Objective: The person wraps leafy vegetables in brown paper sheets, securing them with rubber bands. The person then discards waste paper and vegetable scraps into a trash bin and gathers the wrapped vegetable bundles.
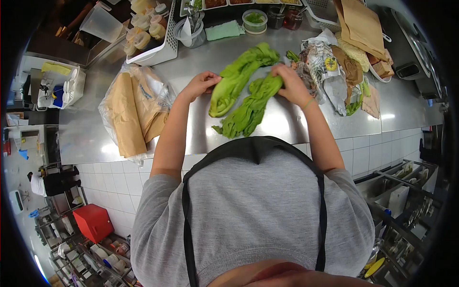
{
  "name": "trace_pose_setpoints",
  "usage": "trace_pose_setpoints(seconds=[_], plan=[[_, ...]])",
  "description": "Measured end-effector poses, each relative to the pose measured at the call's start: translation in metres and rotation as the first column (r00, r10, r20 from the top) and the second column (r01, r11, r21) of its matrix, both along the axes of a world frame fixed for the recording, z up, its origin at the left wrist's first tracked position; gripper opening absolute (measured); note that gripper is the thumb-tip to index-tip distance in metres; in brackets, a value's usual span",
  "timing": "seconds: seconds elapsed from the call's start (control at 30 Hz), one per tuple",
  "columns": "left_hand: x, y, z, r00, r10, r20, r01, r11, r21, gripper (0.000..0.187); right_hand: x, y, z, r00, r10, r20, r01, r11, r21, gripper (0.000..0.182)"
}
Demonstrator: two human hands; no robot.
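Two heads of long-leafed green lettuce lie side by side on the steel counter in front of me. The left lettuce (237,79) slants with its pale end towards me and its leafy end away. My left hand (203,85) pinches the edge of that lettuce, fingers bent. The right lettuce (251,109) spreads its loose, darker leaves towards the counter's near edge. At its far right end my right hand (291,85) grips it from above, with the fingertips partly hidden behind the leaves.
Left on the steel counter (201,129) are folded brown paper bags (125,115) in clear plastic. Crumpled paper and plastic wrapping (330,71) lies to the right. Behind stand a white basket of squeeze bottles (165,50), a green cloth (224,30) and a tub of greens (255,21).
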State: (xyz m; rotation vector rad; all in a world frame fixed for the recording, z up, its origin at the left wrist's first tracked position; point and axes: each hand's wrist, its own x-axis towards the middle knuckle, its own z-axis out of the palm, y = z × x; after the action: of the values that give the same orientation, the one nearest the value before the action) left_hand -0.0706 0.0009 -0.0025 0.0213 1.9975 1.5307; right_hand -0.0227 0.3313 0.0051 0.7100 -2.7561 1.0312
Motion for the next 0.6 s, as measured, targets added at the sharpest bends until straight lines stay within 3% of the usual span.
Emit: trace_pose_setpoints(seconds=[0.07,0.13,0.37,0.6], plan=[[-0.005,-0.007,-0.011,0.998,0.052,-0.032,-0.053,0.998,-0.025,0.030,0.009,0.020,0.012,0.984,-0.068,-0.165,0.063,0.997,-0.040,0.045],[-0.010,-0.012,-0.023,0.989,0.097,-0.115,-0.103,0.993,-0.049,0.025,0.012,0.041,0.021,0.969,-0.133,-0.209,0.122,0.991,-0.063,0.044],[-0.011,-0.012,-0.034,0.963,0.206,-0.175,-0.194,0.977,0.083,0.022,0.019,0.069,0.012,0.909,-0.343,-0.237,0.291,0.928,-0.232,0.042],[0.006,0.000,-0.016,0.968,0.184,-0.170,-0.189,0.982,-0.012,0.024,0.012,0.037,0.013,0.899,-0.370,-0.234,0.257,0.879,-0.401,0.042]])
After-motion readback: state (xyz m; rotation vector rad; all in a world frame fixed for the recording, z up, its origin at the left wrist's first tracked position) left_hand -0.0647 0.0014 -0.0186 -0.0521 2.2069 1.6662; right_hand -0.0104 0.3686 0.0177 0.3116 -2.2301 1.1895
